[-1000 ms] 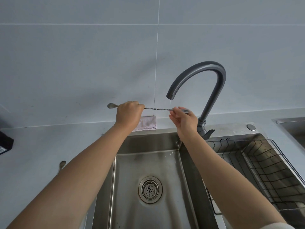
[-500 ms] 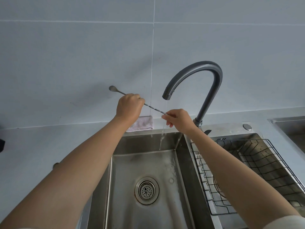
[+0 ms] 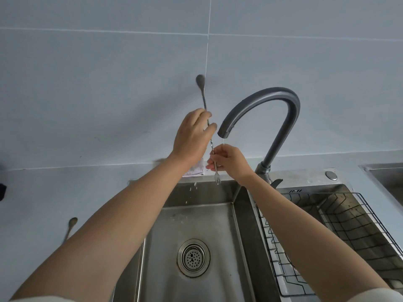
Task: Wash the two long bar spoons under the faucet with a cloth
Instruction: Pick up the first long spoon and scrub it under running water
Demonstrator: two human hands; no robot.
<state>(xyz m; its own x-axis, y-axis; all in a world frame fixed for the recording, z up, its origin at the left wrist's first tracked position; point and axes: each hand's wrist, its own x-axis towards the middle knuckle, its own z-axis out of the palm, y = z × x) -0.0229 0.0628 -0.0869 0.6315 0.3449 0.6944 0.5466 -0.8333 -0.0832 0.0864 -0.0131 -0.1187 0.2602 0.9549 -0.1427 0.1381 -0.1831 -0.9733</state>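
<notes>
- Steel is what the long bar spoon (image 3: pixel 200 82) is made of, and it now stands almost straight up. A second ago it lay flat across under the faucet (image 3: pixel 272 97). Then it tipped. Now its bowl points up along the wall (image 3: pixel 109 83) and its little fork tip points down over the sink (image 3: pixel 196 214).
- The left hand (image 3: pixel 193 136) has its fingers curled round the twisty middle of the spoon, just beside the mouth of the faucet.
- The right hand (image 3: pixel 229 162) pinches the lower part of the spoon between thumb and fingers. It sits right under the faucet's mouth.
- The water (image 3: pixel 222 140) was a thick stream half a second ago. Now it is only a thin trickle that lands on the right hand. A few drops (image 3: pixel 193 188) fall toward the sink.
- The cloth (image 3: pixel 196 171) lies on the counter (image 3: pixel 54 188) behind the sink, partly hidden by the left wrist. No hand touches it.
- The other bar spoon (image 3: pixel 72 223) lies on the counter to the left, apart from the sink. Nobody holds it.
- What this means, I think: this spoon has only had a rinse. Tipping it up lets the water run down it. The rubbing with the cloth is not done yet, and the other spoon has not had its turn. So the job looks near its start.
</notes>
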